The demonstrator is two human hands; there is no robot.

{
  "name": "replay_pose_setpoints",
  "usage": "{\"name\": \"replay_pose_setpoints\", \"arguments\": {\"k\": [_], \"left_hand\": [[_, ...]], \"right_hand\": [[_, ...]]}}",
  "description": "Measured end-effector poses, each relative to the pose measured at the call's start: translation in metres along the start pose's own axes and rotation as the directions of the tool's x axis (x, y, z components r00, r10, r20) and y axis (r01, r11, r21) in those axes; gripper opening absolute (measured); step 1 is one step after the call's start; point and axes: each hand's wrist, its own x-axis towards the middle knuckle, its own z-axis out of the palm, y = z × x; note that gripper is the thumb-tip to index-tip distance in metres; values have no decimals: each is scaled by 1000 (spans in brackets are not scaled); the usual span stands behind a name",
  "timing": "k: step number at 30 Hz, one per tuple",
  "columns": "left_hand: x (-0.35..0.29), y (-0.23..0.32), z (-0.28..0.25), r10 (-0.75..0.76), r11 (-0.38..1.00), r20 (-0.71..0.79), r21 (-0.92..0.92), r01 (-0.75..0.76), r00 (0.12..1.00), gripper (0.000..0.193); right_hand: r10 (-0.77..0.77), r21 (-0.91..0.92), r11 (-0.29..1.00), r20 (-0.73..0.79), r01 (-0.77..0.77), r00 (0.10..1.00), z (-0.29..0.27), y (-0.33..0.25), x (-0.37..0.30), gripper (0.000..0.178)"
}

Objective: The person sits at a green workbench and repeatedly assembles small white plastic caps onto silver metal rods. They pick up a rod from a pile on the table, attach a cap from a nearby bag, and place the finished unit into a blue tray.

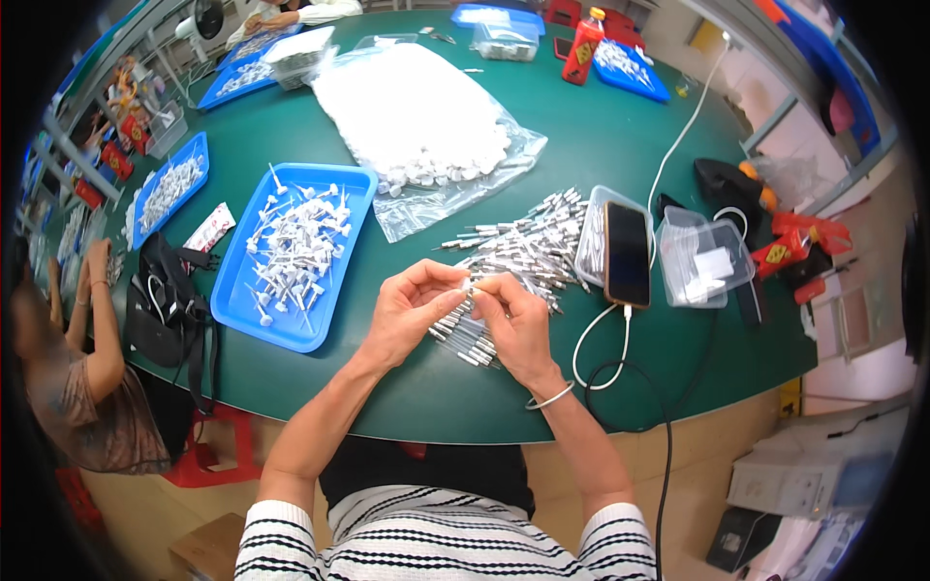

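Note:
My left hand [412, 305] and my right hand [515, 327] meet over the near side of the table, fingertips pinched together. Between them is a small pale piece, mostly covered by the fingers. Beneath and beyond my hands spreads a heap of thin silvery rods [531, 242] with whitish sections. To the left, a blue tray [364, 184] holds many white-capped pieces [295, 247] with thin stems. Farther back lies a large clear plastic bag [402, 218] full of white caps [441, 167].
A phone [628, 257] with a white cable [625, 334] leans on a clear container [591, 247]. Right of it is another clear box [678, 281]. A black bag [155, 300] sits left, near a co-worker [92, 397]. A red bottle [583, 48] stands far back.

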Motion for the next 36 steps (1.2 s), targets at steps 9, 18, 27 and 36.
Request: {"name": "replay_pose_setpoints", "arguments": {"k": [9, 18, 27, 36], "left_hand": [[-3, 4, 9, 244, 954, 10, 177, -242, 970, 18], [-7, 25, 8, 230, 949, 58, 210, -237, 971, 19], [-7, 38, 8, 355, 776, 79, 531, -341, 931, 14], [-9, 50, 12, 460, 503, 221, 734, -457, 860, 22]], "right_hand": [[69, 421, 900, 119, -113, 991, -2, 11, 0, 13], [76, 649, 710, 315, -273, 946, -8, 22, 9, 17], [111, 629, 711, 342, -315, 933, -9, 21, 8, 16], [95, 589, 763, 305, -266, 948, -11, 21, 7, 14]]}}
